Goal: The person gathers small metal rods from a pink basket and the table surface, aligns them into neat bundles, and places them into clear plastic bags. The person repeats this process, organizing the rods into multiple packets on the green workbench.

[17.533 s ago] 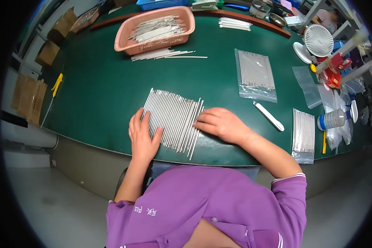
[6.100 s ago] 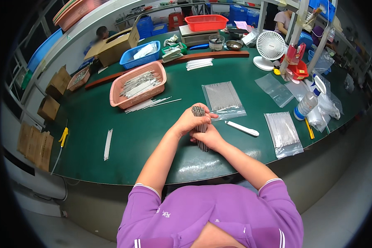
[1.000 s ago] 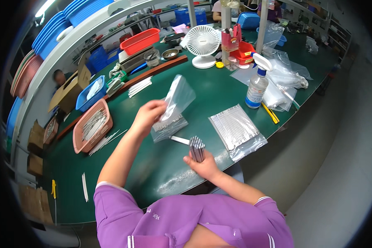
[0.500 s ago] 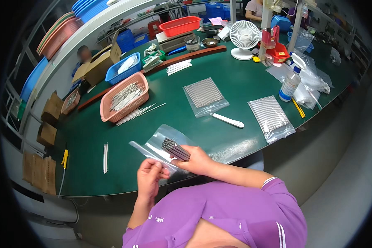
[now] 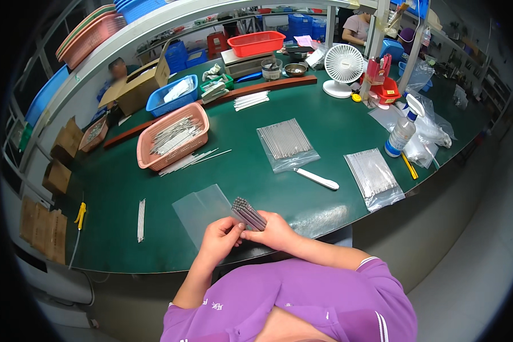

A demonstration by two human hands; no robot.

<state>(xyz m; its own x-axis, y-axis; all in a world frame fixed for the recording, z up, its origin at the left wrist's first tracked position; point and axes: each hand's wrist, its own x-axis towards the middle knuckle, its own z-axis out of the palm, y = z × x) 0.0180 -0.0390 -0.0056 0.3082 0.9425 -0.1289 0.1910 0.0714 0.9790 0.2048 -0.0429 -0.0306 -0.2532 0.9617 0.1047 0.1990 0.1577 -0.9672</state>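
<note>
My right hand (image 5: 275, 230) is wrapped round a bundle of thin metal rods (image 5: 248, 214), whose ends point up and to the left. Close beside it, my left hand (image 5: 221, 237) pinches the edge of a clear plastic bag (image 5: 195, 208), which spreads flat on the green table. The left fingertips almost meet the right thumb below the bundle; exactly what lies between them is partly hidden. Beyond my hands lies a bag filled with a row of rods (image 5: 286, 142). A second filled bag (image 5: 373, 174) is at the right, with a white-handled cutter (image 5: 317, 179) between them.
A pink basket of rods (image 5: 202, 138) stands at the left, loose rods (image 5: 191, 162) beside it. A few rods (image 5: 141, 220) and a yellow air gun (image 5: 81, 216) lie at the far left. A white fan (image 5: 343, 64) and a spray bottle (image 5: 402, 134) stand at the right.
The plastic bag has gone from raised and curled to flat on the table. My left hand has moved right, closer to the rods and my right hand. The right hand keeps the bundle.
</note>
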